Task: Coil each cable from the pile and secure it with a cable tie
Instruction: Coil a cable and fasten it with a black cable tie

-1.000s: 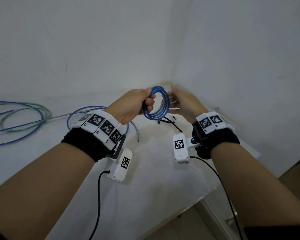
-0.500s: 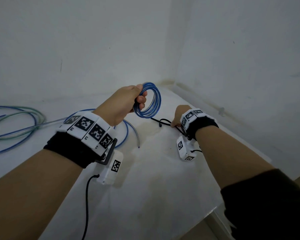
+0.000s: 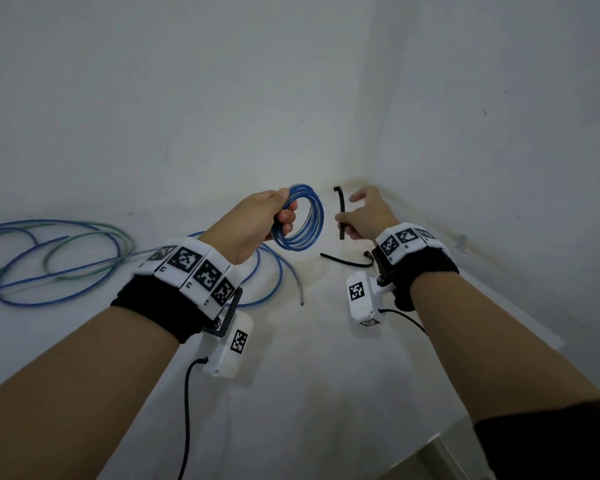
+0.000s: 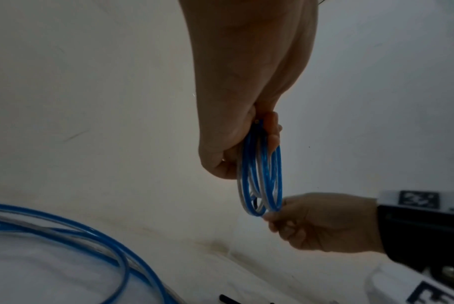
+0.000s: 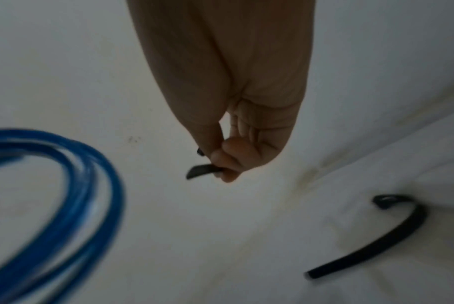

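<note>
While loose blue and green cables (image 3: 49, 258) still sprawl at nine o'clock on the white desk (image 3: 291, 393), my left hand (image 3: 253, 226) keeps its fingers curled round the coiled blue plastic cable (image 3: 300, 220). At three o'clock of the coil, my right hand (image 3: 368, 216) has lifted a black strap-like cable tie (image 3: 340, 216), pinched; another black tie (image 3: 347, 261) remains below. Wrapping comes next, I judge.

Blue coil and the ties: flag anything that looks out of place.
Nothing stands out. The left hand grips the blue coil, loops together; the right hand pinches a black tie; a spare tie lies on the table.
</note>
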`<state>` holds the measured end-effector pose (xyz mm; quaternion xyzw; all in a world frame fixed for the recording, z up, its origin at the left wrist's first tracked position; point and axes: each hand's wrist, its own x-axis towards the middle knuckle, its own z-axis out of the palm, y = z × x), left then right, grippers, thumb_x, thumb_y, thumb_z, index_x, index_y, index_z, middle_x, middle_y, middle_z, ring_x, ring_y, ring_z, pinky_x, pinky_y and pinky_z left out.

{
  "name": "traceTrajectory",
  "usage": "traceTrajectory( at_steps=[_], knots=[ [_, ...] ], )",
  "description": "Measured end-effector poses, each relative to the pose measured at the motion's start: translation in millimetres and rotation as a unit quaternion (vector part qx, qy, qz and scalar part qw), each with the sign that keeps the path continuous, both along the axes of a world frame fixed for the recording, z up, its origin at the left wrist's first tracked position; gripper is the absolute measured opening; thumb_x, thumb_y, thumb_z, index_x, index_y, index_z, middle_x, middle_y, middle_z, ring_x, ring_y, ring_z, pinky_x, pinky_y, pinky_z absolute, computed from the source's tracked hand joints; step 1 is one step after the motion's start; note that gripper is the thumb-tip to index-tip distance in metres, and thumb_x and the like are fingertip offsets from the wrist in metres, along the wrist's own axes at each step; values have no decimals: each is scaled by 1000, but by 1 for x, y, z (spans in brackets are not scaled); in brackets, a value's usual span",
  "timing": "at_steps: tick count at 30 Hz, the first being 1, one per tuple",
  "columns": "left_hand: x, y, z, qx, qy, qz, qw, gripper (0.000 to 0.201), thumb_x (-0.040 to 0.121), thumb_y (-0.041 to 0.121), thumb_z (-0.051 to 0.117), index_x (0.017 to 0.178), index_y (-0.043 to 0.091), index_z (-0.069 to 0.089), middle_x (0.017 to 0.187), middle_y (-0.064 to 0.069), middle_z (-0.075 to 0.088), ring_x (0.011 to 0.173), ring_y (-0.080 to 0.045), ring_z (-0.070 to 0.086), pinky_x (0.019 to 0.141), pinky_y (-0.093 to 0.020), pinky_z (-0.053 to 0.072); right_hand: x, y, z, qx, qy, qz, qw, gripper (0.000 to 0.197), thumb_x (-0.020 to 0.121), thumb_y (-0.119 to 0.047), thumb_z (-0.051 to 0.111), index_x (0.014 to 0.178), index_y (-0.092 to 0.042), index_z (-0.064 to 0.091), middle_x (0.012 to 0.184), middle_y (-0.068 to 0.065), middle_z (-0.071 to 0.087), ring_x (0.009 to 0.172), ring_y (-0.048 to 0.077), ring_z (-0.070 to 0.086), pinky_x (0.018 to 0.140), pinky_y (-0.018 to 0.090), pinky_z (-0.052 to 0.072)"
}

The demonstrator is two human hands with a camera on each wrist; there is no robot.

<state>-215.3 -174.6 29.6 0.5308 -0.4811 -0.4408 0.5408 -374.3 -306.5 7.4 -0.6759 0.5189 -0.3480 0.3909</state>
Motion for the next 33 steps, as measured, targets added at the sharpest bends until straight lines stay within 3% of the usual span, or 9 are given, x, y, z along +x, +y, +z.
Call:
traceTrajectory(
  at_steps=[4,7,9,13,17,20,25,29,33],
  knots=[
    [19,24,7,-12,-18,42,999,34,104,26,27,80,15,49,62,3,40,60,-11,43,61,-18,39,29,46,24,1,-180,110,977,14,93,0,49,84,-8,56,72,12,61,46,8,57,48,17,49],
    [39,46,9,-14,-16,69,997,35,104,26,27,79,14,48,63,2,40,60,-13,44,61,-19,39,46,79,35,53,-301,215,928,19,93,8,43,91,1,61,81,15,65,63,15,68,65,22,57],
    [54,64,10,-17,-18,95,995,35,104,26,27,79,14,48,62,2,42,59,-13,45,61,-20,40,58,100,38,55,-336,260,904,15,90,9,48,96,3,61,84,16,68,71,19,70,73,25,58],
    [81,99,9,-19,-8,140,990,35,104,27,29,78,15,49,55,6,47,57,-13,49,67,-25,40,83,140,42,-14,-322,256,911,5,89,0,58,92,1,61,69,7,68,58,16,66,58,22,55],
    [102,136,8,-20,-11,169,985,35,104,27,28,78,14,48,59,2,51,58,-15,53,65,-25,45,106,174,43,-88,-281,263,919,8,92,-8,57,84,-7,61,59,3,55,45,12,47,47,20,42],
    [114,160,7,-36,-54,185,981,35,104,24,28,78,12,47,64,-2,41,58,-14,43,54,-16,41,122,194,38,-49,-286,303,908,10,93,-11,55,85,-8,60,56,-1,48,46,13,43,48,21,39],
    [131,188,1,-69,-106,212,969,32,103,21,29,95,1,53,61,1,37,50,-6,34,49,-14,32,153,220,29,3,-224,357,907,14,95,-11,50,89,-1,57,55,-1,44,43,12,43,50,24,38],
    [140,205,4,-80,-146,181,969,33,104,17,28,76,10,43,60,0,28,46,-2,28,46,-14,26,175,237,24,15,-204,382,901,16,96,-9,49,82,-4,55,55,2,46,41,11,46,48,22,41],
    [148,212,3,-68,-159,185,968,33,103,16,30,73,11,42,59,0,30,43,-1,32,46,-13,29,189,246,25,6,-246,388,888,14,97,-8,46,86,-4,54,59,2,52,48,12,55,54,24,48]
  ],
)
